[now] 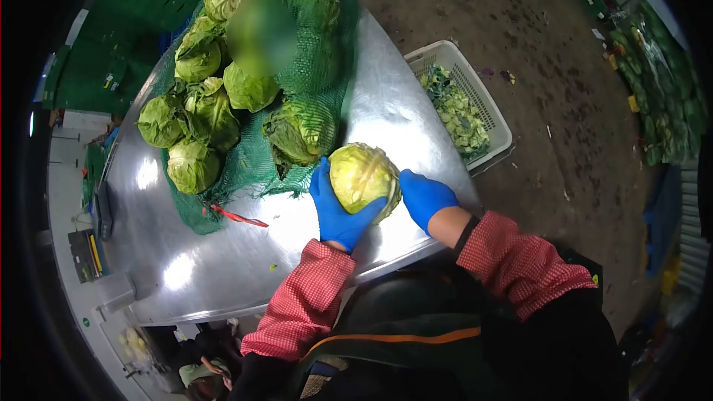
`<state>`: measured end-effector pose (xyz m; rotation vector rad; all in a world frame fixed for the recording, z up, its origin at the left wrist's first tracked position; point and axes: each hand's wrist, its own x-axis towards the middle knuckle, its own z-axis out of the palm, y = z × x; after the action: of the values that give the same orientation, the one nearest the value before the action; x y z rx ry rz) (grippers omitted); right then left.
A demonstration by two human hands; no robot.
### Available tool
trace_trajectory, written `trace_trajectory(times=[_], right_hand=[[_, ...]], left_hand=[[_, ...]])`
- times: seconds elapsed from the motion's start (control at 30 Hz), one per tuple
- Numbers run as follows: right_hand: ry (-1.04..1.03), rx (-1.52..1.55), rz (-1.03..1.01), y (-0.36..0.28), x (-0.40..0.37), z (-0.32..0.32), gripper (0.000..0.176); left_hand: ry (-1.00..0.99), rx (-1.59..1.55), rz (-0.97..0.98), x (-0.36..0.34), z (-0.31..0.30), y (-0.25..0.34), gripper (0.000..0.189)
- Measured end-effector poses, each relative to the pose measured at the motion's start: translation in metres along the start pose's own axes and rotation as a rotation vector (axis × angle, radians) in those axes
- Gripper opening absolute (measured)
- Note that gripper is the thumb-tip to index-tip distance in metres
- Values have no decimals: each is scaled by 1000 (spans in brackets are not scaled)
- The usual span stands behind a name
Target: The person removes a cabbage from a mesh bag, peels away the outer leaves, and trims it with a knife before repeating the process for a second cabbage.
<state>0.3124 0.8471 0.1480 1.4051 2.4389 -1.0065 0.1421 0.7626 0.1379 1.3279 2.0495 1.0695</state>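
A pale green cabbage (pixel 361 180) rests near the front edge of the metal table. My left hand (pixel 343 215), in a blue glove, is wrapped round its left and near sides, thumb across the front. At the cabbage's right side is my right hand (pixel 428 199), also blue-gloved, with its fingers closed against or just beside the outer leaves. Whatever those fingers hold, if anything, is hidden. Just beyond my left hand, a cabbage with darker loose leaves (pixel 286 137) lies partly under the green mesh sack (pixel 338 52).
Several more cabbages (pixel 212 115) lie on and in the sack at the back left of the metal table (pixel 245 282). A red tie (pixel 239 216) trails from the sack. Right of the table stands a white basket (pixel 501 122) of leaf trimmings. A person (pixel 208 371) is at lower left.
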Motion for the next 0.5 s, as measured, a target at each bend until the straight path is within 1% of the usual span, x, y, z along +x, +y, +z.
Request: trace_trajectory(times=[0.07, 0.13, 0.17, 0.2, 0.27, 0.3, 0.4, 0.43, 0.47, 0.5], right_hand=[[21, -9, 23, -1, -2, 3, 20], [-47, -20, 41, 21, 19, 24, 21], [25, 31, 32, 24, 29, 35, 22], [39, 21, 11, 26, 41, 26, 21], [-12, 39, -16, 21, 33, 35, 20], [19, 48, -31, 32, 44, 54, 30], [-424, 823, 199, 16, 31, 21, 47], [-424, 942, 169, 4, 24, 21, 52], [-389, 883, 152, -9, 16, 18, 53], [-356, 823, 132, -28, 5, 5, 54]], left_hand=[[22, 17, 49, -3, 2, -5, 115], [33, 38, 75, -8, 4, -5, 117], [34, 58, 97, -7, 2, -9, 117], [27, -103, 74, 4, 4, -15, 118], [-24, -395, -38, -11, -12, -36, 118], [-100, -610, -76, -12, -22, -37, 118], [-197, -684, -248, -34, -52, -48, 115], [-227, -561, -322, -40, -66, -49, 107], [-192, -666, -471, -41, -73, -49, 104], [-151, -773, -620, -32, -85, -33, 102]])
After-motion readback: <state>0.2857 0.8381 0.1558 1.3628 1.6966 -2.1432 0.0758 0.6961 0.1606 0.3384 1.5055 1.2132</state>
